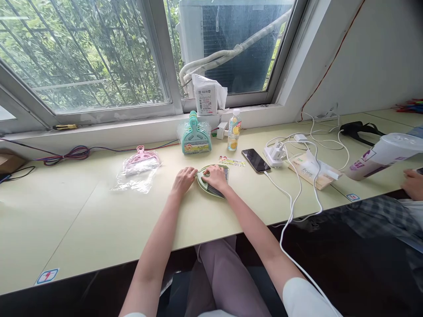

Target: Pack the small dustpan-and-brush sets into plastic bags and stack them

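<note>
A green mini dustpan (205, 186) with a grey-bristled brush (226, 174) set in it lies on the table in front of me, its handle toward the left. My left hand (185, 179) is closed at the handle's end. My right hand (215, 177) reaches over the middle, thumb and fingers curled on the brush and covering much of it. Just behind lies a printed label strip (231, 161). Farther back, several teal dustpan sets (194, 137) stand together in clear plastic. To the left, a pink dustpan set (141, 155) lies by a crumpled clear bag (137, 179).
A drink bottle (234, 132), phone (255, 160), charger block (276, 154), tissue pack (310, 169) and large cup (383, 156) stand or lie rightward. White cables (291, 207) hang over the table edge. Another person's hand (413, 184) shows at far right. Wires (74, 153) lie back left.
</note>
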`<state>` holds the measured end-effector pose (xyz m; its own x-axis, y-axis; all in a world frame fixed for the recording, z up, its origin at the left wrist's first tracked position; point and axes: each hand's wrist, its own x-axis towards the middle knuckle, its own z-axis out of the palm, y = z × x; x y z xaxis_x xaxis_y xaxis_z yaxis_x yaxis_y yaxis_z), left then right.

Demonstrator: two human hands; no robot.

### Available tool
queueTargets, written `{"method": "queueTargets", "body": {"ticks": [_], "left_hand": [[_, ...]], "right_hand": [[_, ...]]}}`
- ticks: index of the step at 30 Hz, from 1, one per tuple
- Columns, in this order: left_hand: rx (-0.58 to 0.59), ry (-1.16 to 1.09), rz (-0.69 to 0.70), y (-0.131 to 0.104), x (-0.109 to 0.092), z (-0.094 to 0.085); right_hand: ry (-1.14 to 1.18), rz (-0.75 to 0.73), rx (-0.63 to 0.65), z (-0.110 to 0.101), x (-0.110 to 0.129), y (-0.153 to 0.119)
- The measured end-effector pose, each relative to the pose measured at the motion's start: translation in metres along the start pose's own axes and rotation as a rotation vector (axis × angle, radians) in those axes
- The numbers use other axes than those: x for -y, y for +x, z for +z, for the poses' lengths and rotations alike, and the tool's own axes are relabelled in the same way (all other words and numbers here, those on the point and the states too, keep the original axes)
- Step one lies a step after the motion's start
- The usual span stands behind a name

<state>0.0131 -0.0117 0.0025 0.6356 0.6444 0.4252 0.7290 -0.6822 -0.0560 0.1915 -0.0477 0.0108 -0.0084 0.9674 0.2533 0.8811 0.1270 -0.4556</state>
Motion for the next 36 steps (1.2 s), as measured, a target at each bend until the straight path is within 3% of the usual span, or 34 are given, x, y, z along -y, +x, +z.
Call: {"method": "queueTargets", "body": {"ticks": [8,15,24,28,36], "left_hand": [[-0.063,0.059,0.088,-0.003,0.003,0.009],[-0.071,0.114,0.221,-0.006,-0.002,0.009],[-0.021,0.140,0.208,-0.002,-0.008,-0.005],[-0.024,0.169,0.196,-0.002,-0.006,-0.007],[-0.034,0.145,0.195,-0.008,-0.001,0.005]], "right_hand": [[0.076,-0.004,-0.001,0.006,0.000,0.003],[0.313,-0.045,0.171,-0.014,-0.024,0.007],[-0.016,0.023,0.103,-0.022,-0.014,-0.002],[-0.019,0.037,0.130,-0.022,-0.011,-0.003],[0.030,0.034,0.191,-0.023,-0.016,-0.002]]}}
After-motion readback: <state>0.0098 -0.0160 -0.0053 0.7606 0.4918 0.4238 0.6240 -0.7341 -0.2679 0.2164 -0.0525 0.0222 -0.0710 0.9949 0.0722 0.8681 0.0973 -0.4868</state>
